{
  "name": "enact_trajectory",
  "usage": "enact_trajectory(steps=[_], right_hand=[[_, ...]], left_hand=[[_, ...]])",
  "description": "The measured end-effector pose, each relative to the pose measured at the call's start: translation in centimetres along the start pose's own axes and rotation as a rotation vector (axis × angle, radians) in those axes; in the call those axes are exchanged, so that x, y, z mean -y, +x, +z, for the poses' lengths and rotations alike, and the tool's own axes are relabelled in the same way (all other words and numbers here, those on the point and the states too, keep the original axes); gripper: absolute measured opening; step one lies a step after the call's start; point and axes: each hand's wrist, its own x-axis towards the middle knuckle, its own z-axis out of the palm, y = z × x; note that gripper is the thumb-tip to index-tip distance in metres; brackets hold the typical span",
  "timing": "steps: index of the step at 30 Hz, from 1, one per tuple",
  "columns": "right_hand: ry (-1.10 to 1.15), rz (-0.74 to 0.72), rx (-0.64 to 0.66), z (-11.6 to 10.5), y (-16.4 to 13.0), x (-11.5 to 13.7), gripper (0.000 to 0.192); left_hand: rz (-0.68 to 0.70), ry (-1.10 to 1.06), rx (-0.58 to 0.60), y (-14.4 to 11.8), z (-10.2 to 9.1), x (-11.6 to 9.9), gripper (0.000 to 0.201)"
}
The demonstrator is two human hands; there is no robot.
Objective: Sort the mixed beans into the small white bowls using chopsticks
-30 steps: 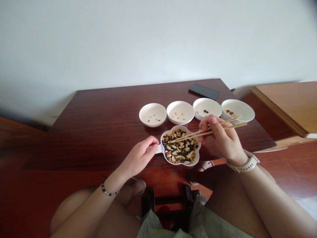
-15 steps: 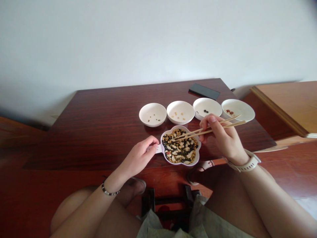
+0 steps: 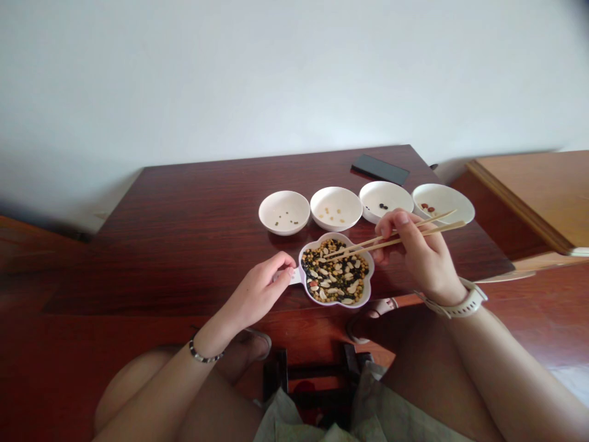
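Observation:
My left hand [image 3: 265, 287] pinches the short handle of a flower-shaped dish [image 3: 370, 270] at the table's near edge. Mixed beans and peanuts [image 3: 338, 273] in black, yellow, green and pale tones fill the dish. In my right hand [image 3: 416, 248] is a pair of chopsticks [image 3: 368, 244], their tips down among the beans on the dish's left side. Whether the tips grip a bean is too small to tell. Behind the dish stand white bowls in a row: one with green bits [image 3: 284, 202], one with yellow beans [image 3: 335, 199], one with black beans [image 3: 385, 193], one with reddish and pale pieces [image 3: 446, 199].
A dark phone-like slab [image 3: 380, 169] lies near the back edge of the dark wooden table [image 3: 197, 227]. A lighter wooden furniture piece [image 3: 534, 190] stands to the right. The white wall [image 3: 276, 80] rises behind. My legs and a stool frame are below the table edge.
My right hand has shifted slightly to the right with the chopsticks; their tips remain in the beans. My left hand and the dish stay about where they were.

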Motion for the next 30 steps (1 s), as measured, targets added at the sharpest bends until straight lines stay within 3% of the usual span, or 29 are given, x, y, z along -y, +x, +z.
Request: enact_trajectory(steps=[12,16,22,26,30], right_hand=[[0.119,-0.057,-0.091,0.1,0.2,0.1,0.040],[0.132,-0.202,-0.239,-0.3,1.0,0.5,0.039],[0.020,-0.546,-0.625,-2.9,3.3,0.4,0.039],[-0.101,-0.532,-0.662,-4.7,3.8,-0.3,0.037],[-0.143,-0.516,-0.643,-5.0,3.7,-0.6,0.040]], left_hand=[[0.002,-0.005,0.011,-0.2,-0.2,0.6,0.020],[0.004,-0.008,0.010,-0.3,-0.3,0.7,0.021],[0.007,-0.012,0.013,-0.3,-0.5,0.7,0.021],[0.001,-0.010,0.009,-0.3,-0.4,0.6,0.022],[-0.003,-0.008,0.015,-0.4,-0.3,0.5,0.023]])
